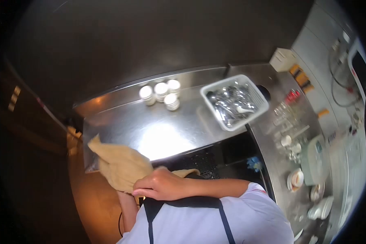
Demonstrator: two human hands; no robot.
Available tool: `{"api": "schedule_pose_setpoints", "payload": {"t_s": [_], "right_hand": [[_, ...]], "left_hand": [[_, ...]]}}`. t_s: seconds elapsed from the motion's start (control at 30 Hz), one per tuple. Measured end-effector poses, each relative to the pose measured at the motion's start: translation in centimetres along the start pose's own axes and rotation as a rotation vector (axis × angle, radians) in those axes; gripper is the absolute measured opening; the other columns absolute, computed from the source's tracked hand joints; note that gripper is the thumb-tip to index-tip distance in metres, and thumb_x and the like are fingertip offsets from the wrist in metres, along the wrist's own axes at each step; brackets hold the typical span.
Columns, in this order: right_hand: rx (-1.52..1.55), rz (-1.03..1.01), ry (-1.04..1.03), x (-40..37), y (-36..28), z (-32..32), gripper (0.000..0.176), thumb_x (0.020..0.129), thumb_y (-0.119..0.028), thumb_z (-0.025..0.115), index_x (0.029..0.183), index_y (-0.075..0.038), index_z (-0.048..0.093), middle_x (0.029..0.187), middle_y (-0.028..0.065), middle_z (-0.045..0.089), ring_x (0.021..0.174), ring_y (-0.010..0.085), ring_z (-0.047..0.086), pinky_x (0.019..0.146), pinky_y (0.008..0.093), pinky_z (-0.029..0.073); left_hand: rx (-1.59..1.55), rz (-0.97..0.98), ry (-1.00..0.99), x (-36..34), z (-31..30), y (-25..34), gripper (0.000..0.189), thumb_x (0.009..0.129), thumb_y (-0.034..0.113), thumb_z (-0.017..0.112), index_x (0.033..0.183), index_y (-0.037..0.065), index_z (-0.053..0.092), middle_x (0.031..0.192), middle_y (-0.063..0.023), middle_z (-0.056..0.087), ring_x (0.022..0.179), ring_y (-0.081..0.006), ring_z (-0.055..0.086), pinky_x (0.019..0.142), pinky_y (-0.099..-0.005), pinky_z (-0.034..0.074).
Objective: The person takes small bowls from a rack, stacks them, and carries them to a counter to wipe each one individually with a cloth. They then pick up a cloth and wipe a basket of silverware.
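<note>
A tan cloth [124, 164] hangs in front of my body at the left end of the steel counter, one corner reaching over the counter edge. My right hand [160, 185] crosses in front of me with curled fingers gripping the cloth, and part of the cloth shows beyond the wrist. My left forearm rises from below into the cloth; my left hand is covered by it, so its fingers are hidden. Nearest beyond the cloth is the shiny steel counter [126, 126].
Several stacks of small white cups [161, 90] stand at the counter's back. To their right, a white basket [258, 107] holds metal spoons and other cutlery. A dark sink [232, 158] lies before me. Glasses [282, 116], a pale green tub [315, 164] and bowls [295, 179] crowd the right counter.
</note>
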State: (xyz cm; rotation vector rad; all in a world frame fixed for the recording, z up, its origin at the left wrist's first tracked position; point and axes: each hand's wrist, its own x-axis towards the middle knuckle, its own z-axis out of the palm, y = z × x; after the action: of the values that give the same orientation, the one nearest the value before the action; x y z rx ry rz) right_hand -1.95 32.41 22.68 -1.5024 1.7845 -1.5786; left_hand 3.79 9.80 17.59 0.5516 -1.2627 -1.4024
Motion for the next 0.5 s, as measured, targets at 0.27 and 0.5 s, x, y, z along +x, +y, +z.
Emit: {"api": "schedule_pose_setpoints", "payload": {"t_s": [0.27, 0.5], "right_hand": [[0.303, -0.097, -0.213, 3.0, -1.6, 1.3, 0.026, 0.096, -0.022, 0.073, 0.112, -0.002, 0.073, 0.102, 0.0126, 0.076, 0.087, 0.031, 0.073, 0.079, 0.0382, 0.057], [0.028, 0.238, -0.238, 6.1, 4.5, 0.3, 0.037, 0.098, -0.028, 0.07, 0.127, -0.006, 0.068, 0.101, 0.0177, 0.075, 0.087, 0.0288, 0.073, 0.078, 0.0383, 0.055]], "left_hand": [[-0.192, -0.038, 0.072, 4.9, 0.5, 4.8, 0.022, 0.094, 0.002, 0.06, 0.116, 0.0, 0.062, 0.106, -0.008, 0.065, 0.096, -0.0186, 0.063, 0.088, -0.0301, 0.051], [-0.258, 0.009, 0.066, 11.8, 1.9, 6.9, 0.025, 0.098, 0.005, 0.059, 0.122, 0.0, 0.062, 0.112, -0.0088, 0.066, 0.102, -0.0182, 0.064, 0.092, -0.0297, 0.051]]}}
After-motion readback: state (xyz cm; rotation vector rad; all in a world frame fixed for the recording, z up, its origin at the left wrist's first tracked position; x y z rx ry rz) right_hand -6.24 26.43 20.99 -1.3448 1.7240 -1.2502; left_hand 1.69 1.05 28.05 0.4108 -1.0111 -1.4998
